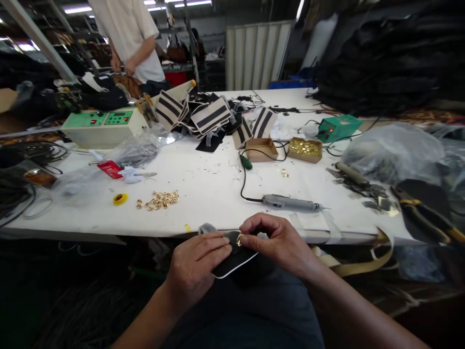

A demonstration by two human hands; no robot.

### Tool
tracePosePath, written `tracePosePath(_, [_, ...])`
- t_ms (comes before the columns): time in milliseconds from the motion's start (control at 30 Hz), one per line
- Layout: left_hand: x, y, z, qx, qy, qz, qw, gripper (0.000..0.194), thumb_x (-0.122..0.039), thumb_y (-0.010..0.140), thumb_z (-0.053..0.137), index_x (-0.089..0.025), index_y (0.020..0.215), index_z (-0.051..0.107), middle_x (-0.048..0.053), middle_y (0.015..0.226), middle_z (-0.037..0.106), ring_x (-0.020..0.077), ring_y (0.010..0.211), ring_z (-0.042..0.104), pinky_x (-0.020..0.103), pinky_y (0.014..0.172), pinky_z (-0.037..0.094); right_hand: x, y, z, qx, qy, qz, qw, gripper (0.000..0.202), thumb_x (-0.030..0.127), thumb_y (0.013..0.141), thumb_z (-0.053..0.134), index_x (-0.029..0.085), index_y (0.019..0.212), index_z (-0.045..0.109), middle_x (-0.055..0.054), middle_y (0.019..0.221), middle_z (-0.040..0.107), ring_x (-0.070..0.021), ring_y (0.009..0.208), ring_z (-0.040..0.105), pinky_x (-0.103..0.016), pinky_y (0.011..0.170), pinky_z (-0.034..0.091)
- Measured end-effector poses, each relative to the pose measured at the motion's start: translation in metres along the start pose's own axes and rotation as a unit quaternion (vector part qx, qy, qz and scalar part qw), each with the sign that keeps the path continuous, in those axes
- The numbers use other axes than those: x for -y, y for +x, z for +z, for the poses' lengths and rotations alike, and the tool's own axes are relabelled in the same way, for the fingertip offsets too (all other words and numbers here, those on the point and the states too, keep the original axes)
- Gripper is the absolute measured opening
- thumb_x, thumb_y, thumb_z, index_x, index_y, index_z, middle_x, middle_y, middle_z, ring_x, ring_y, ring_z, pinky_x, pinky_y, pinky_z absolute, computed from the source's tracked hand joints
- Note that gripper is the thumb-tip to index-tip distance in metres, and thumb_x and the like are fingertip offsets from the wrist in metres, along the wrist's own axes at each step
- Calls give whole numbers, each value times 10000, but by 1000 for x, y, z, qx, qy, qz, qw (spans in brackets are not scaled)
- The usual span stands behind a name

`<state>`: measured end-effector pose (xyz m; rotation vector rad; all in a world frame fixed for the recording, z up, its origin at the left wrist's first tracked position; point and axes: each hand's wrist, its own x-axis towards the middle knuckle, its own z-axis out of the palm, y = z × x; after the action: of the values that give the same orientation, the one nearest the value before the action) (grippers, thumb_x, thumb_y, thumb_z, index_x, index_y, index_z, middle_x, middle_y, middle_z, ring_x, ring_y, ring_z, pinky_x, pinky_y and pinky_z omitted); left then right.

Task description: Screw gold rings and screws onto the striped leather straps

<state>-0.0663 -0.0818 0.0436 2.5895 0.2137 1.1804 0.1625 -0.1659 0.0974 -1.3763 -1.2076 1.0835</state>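
A dark flat piece with a pale edge (232, 262) lies at the table's front edge, over my lap. My left hand (198, 257) is closed on its left part, fingers pressed together on top. Thumb and forefinger of my right hand (272, 240) pinch a small gold metal piece (239, 239) against the dark surface. Beyond my right hand lies a grey electric screwdriver (294, 202), its tip toward the right. Loose gold fittings (162, 200) are scattered on the white table (203, 194), left of centre, beside a yellow roll (120, 198).
Striped pieces (210, 116) are piled at the back. Two small cardboard boxes (260, 150) stand near the middle, one holding gold parts. A green power box (337, 128) and pliers (421, 213) are at the right. A control unit (103, 127) and a standing person (131, 43) are at the left.
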Motion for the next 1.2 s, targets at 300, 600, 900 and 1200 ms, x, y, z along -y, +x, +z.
tracePosePath(300, [-6,2,-8,-6,16,15,1000,322,-16,933,591,-162,1191,715,116,1170,794,262,1211,716,435,1021,623,-5,-2,5,12,17,11,1000,158,299,834,845,188,901,755,15,817,722,-115,745,638,-231,700,505])
tracePosePath(600, [-3,1,-9,1,11,25,1000,242,-13,933,630,-111,1127,737,130,1128,794,250,1199,711,408,1026,619,-4,-1,15,-13,-46,-43,998,57,239,866,798,198,868,759,15,797,746,-125,732,668,-227,695,531])
tracePosePath(900, [-3,3,-6,0,-3,23,1000,257,-7,932,618,-109,1141,727,138,1122,790,255,1185,714,421,1012,626,-7,-3,15,-5,-121,-128,984,76,142,899,748,218,903,757,31,840,771,-121,767,705,-224,732,533])
tracePosePath(1200, [-4,0,-1,9,-17,10,1000,349,37,898,586,-150,1163,717,116,1122,796,239,1157,728,407,1011,626,-9,-7,8,51,-254,-199,945,123,127,930,692,241,918,736,24,881,772,-150,822,701,-284,799,502])
